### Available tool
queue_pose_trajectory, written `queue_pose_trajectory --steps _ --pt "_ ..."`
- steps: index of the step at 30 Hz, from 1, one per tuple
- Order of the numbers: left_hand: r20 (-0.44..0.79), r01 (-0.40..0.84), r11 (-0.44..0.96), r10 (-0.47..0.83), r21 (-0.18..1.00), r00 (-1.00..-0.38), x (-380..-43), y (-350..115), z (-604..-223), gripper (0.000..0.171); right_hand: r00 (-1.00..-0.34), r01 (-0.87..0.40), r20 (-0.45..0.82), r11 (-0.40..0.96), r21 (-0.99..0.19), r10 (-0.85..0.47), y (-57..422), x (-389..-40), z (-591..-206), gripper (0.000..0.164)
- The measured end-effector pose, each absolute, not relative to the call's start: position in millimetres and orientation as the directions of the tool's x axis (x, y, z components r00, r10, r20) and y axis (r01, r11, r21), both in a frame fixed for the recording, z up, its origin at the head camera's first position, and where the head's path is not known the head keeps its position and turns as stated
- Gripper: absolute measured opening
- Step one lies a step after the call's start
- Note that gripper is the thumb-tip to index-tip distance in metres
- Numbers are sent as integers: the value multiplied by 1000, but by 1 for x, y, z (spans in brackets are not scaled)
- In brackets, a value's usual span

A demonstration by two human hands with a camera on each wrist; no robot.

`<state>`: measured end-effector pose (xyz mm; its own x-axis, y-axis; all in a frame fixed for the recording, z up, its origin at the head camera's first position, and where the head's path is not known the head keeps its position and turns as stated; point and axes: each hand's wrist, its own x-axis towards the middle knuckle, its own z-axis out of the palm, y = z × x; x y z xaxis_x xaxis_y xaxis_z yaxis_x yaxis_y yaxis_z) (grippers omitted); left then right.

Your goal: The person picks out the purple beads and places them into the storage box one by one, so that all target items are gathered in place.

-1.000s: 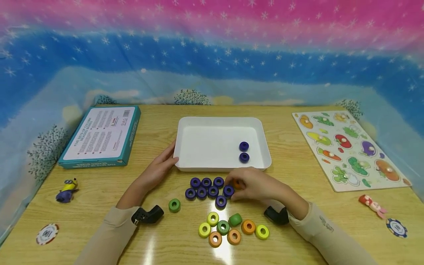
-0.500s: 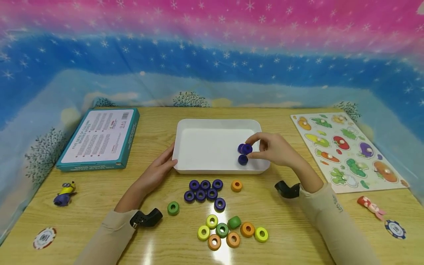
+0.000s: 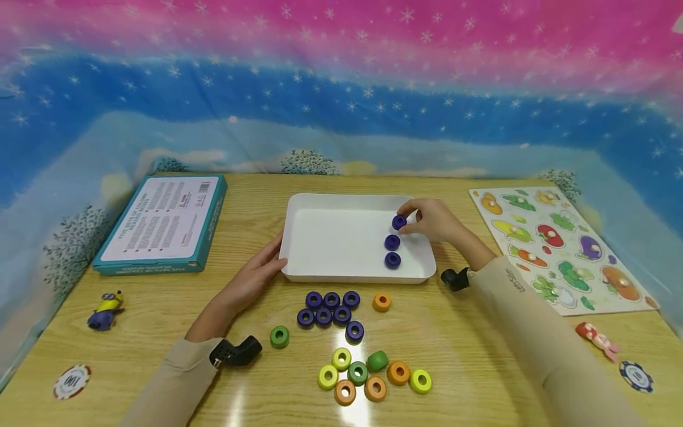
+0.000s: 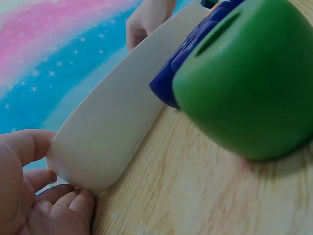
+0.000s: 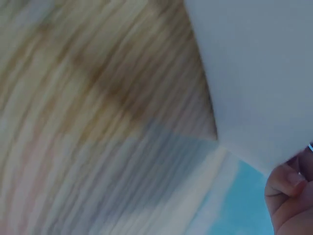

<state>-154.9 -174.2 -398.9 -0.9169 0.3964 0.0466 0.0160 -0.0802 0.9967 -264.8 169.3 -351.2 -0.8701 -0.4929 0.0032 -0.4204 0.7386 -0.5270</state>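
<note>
My right hand (image 3: 434,220) pinches a purple bead (image 3: 399,222) inside the white tray (image 3: 341,279), near its far right corner. Directly in front of it, two more purple beads (image 3: 392,242) lie in a column on the tray floor. My left hand (image 3: 253,281) holds the tray's left front corner; the left wrist view shows its curled fingers (image 4: 80,203) against the white wall. In the right wrist view, the right hand (image 5: 293,193) appears partly past the tray wall (image 5: 254,73), and the bead is hidden there.
Several purple beads (image 3: 323,317) sit before the tray, an orange bead (image 3: 381,302) and green bead (image 3: 280,337) beside them. Nearer lie yellow, green and orange beads (image 3: 398,373). A teal-edged box (image 3: 160,219) lies left; a vegetable puzzle board (image 3: 560,249), right. Small toys and chips flank both sides.
My right hand took a purple bead from the group on the table, carried it into the tray, and moved it farther back behind the other two. The left hand stayed at the tray.
</note>
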Motion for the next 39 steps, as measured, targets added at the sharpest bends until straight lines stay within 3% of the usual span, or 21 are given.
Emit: queue_pose_trajectory --steps 16,26,33,39 --pt "52 31 -60 396 998 -917 -155 -174 -399 54 -857 -447 -25 766 -462 -516 160 -271 -359 35" --pt "53 36 -52 386 998 -921 -154 -175 -399 54 -871 -411 -25 755 -511 -491 165 -267 -354 40" --pt "32 16 -46 385 999 -922 -155 -175 -399 53 -873 -405 28 693 -596 -487 171 -246 -339 44" --pt "32 12 -55 392 998 -920 -155 -174 -398 53 -810 -498 93 594 -632 -580 174 -210 -331 42"
